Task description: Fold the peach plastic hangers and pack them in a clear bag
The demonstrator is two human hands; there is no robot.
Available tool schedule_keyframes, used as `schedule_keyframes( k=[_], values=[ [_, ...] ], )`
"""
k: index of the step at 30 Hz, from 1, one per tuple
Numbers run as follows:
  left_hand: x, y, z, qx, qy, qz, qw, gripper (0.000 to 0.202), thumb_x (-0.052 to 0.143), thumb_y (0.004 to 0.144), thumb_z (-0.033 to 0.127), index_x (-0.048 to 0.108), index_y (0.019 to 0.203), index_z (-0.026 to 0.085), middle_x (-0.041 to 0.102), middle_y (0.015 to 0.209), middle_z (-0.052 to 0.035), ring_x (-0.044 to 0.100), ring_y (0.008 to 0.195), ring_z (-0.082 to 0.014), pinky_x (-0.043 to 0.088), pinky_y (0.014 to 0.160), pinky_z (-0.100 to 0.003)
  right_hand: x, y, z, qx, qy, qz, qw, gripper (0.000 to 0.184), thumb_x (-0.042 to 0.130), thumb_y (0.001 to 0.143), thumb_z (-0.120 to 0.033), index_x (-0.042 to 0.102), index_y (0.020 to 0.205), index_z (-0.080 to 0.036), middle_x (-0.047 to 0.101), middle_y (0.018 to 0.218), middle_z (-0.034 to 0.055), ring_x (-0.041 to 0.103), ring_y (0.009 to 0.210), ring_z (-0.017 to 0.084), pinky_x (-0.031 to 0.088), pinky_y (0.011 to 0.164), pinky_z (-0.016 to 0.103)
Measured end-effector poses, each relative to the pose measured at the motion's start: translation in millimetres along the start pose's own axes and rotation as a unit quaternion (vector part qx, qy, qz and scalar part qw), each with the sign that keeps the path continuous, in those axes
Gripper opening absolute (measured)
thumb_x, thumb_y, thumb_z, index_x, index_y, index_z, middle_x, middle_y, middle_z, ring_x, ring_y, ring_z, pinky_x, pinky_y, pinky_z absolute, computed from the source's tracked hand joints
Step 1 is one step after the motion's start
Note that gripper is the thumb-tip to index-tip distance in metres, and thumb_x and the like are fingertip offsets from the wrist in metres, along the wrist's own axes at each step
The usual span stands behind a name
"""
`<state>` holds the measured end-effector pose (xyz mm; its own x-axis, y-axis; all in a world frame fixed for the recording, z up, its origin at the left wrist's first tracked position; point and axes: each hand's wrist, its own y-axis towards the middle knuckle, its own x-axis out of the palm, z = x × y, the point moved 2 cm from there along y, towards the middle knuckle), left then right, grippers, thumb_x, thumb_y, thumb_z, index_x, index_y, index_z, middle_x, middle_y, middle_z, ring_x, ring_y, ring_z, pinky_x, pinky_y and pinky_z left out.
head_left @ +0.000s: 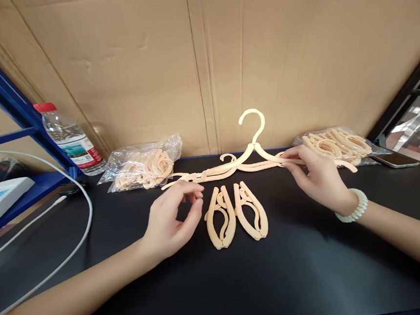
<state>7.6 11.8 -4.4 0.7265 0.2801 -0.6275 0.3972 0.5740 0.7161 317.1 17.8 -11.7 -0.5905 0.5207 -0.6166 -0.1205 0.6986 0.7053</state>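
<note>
A peach plastic folding hanger is spread out and raised above the black table, hook up. My right hand pinches its right arm near the middle. A second unfolded hanger lies just behind and below it. My left hand hovers near the left arm tip, fingers curled and apart, holding nothing. Two folded hangers lie side by side on the table between my hands.
A clear bag of folded hangers sits back left, another bag back right. A water bottle leans on a blue shelf frame. A white cable loops at left. A phone lies far right. Cardboard backs the table.
</note>
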Motion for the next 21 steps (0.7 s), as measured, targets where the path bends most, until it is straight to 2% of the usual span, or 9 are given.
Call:
schedule_keyframes(
  k=[3,6,8,11,13,17,21],
  values=[
    [6.2,-1,-4,-0.055,-0.044,-0.064,0.995,0.011,0.052,0.09,0.024,0.059,0.098,0.021,0.067,0.086,-0.0013,0.062,0.072,-0.0133,0.053,0.068,-0.027,-3,0,-3,0.019,0.013,0.016,1.0,0.012,0.046,0.096,-0.036,0.054,0.095,-0.026,0.067,0.095,0.0075,0.067,0.084,0.029,0.052,0.06,0.039],
    [10.7,0,-10,-0.136,-0.11,-0.088,0.981,0.015,0.053,0.09,0.03,0.059,0.1,0.02,0.066,0.1,-0.0047,0.065,0.086,-0.0169,0.056,0.08,-0.032,-7,1,-5,0.045,0.016,0.042,0.998,0.014,0.048,0.094,-0.039,0.053,0.093,-0.026,0.066,0.088,0.0074,0.066,0.076,0.028,0.047,0.051,0.035],
    [12.0,1,-12,-0.206,-0.166,-0.066,0.962,0.023,0.054,0.09,0.033,0.054,0.109,0.022,0.06,0.117,-0.0069,0.065,0.097,-0.0195,0.056,0.085,-0.036,-9,1,-5,0.047,0.023,0.049,0.997,0.014,0.048,0.094,-0.039,0.052,0.092,-0.026,0.065,0.084,0.0071,0.065,0.072,0.027,0.047,0.054,0.036],
    [11.6,1,-11,-0.283,-0.25,0.0,0.926,0.039,0.057,0.088,0.038,0.043,0.123,0.026,0.041,0.139,-0.0089,0.065,0.104,-0.0212,0.059,0.085,-0.037,-9,1,-3,0.044,0.043,0.044,0.997,0.013,0.048,0.093,-0.039,0.051,0.091,-0.026,0.064,0.082,0.0059,0.064,0.072,0.026,0.05,0.062,0.039],
    [10.0,2,-7,-0.294,-0.287,0.03,0.911,0.04,0.057,0.088,0.038,0.041,0.123,0.026,0.034,0.144,-0.0092,0.066,0.103,-0.0216,0.06,0.085,-0.038,-9,0,0,0.04,0.054,0.038,0.997,0.011,0.048,0.093,-0.038,0.05,0.091,-0.027,0.062,0.081,0.0051,0.064,0.073,0.026,0.051,0.064,0.039],
    [5.9,3,1,-0.254,-0.308,0.04,0.916,0.037,0.056,0.089,0.035,0.046,0.123,0.027,0.039,0.143,-0.0083,0.068,0.097,-0.0201,0.06,0.084,-0.038,-8,-1,1,0.003,0.037,0.037,0.999,0.008,0.048,0.093,-0.033,0.049,0.091,-0.026,0.06,0.081,0.0046,0.061,0.069,0.024,0.051,0.063,0.04],
    [7.5,1,5,-0.222,-0.313,-0.016,0.923,0.058,0.058,0.089,0.029,0.031,0.141,0.034,0.046,0.139,-0.0083,0.068,0.091,-0.0169,0.061,0.081,-0.034,-5,-3,-7,-0.037,0.003,0.021,0.999,0.005,0.045,0.094,-0.029,0.047,0.093,-0.024,0.061,0.086,0.007,0.061,0.072,0.026,0.051,0.064,0.041]
  ],
)
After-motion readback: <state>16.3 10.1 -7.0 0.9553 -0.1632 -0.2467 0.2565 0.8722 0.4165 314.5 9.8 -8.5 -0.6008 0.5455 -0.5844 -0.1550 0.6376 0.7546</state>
